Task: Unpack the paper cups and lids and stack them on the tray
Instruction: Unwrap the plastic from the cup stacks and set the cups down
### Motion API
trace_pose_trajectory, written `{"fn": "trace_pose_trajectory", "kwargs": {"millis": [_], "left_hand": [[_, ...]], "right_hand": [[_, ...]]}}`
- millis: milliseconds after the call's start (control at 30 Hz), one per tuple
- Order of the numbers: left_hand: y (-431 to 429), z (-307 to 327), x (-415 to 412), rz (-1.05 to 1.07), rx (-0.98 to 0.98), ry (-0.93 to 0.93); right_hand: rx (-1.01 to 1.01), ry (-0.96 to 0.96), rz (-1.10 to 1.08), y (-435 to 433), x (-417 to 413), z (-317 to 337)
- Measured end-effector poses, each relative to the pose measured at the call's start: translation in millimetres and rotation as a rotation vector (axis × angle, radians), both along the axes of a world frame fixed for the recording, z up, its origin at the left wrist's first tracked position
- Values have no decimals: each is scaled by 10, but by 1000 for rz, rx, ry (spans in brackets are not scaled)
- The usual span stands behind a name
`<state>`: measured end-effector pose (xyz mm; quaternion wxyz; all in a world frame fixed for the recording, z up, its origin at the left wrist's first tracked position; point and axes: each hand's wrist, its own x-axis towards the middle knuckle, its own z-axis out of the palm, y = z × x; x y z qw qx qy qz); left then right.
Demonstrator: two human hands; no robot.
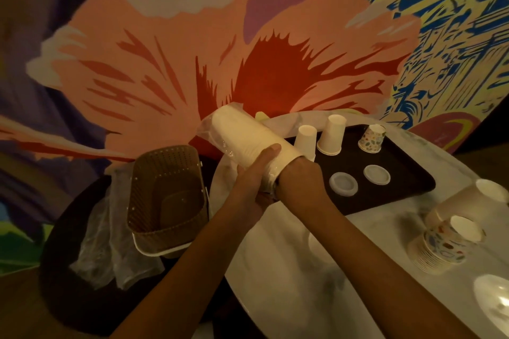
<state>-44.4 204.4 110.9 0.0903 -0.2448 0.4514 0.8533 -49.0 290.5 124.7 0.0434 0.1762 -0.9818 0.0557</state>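
Our left hand (252, 179) grips the wrapped cup sleeve (242, 137); the right hand (297, 173) hides its fingers; we should unwrap it slowly, held level.

Wrapped cup sleeve (248, 140) tilted by tray (399, 170) — lids (343, 184), perhaps stacks, on it.

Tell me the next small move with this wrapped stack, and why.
Probably peel the plastic back off the near end with the right hand: the left hand grips the stack, plastic covers it, and the tray holds only three cups and two lids.
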Motion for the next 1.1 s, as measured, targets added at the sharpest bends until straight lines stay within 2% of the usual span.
{"fn": "trace_pose_trajectory", "kwargs": {"millis": [100,233,467,700,833,933,1000,1100], "left_hand": [[-46,-107,-97,59,37,-10],[-85,-185,-234,134,83,15],[66,-180,-262,244,24,-8],[255,-104,-342,462,-6,46],[429,-71,-300,521,-12,92],[621,-36,-244,560,50,117],[785,-19,-212,597,37,123],[1052,-31,-160,656,68,106]], "right_hand": [[-328,-26,69,72,-19,-86],[-542,-60,94,398,-87,-318],[-528,-166,26,887,-167,-437],[-518,-75,61,1440,-181,-347],[-602,-70,-13,1845,-241,-341],[-776,-17,-53,2016,-231,-371],[-864,45,-7,2026,-172,-364],[-737,197,203,1928,-70,-353]]}}
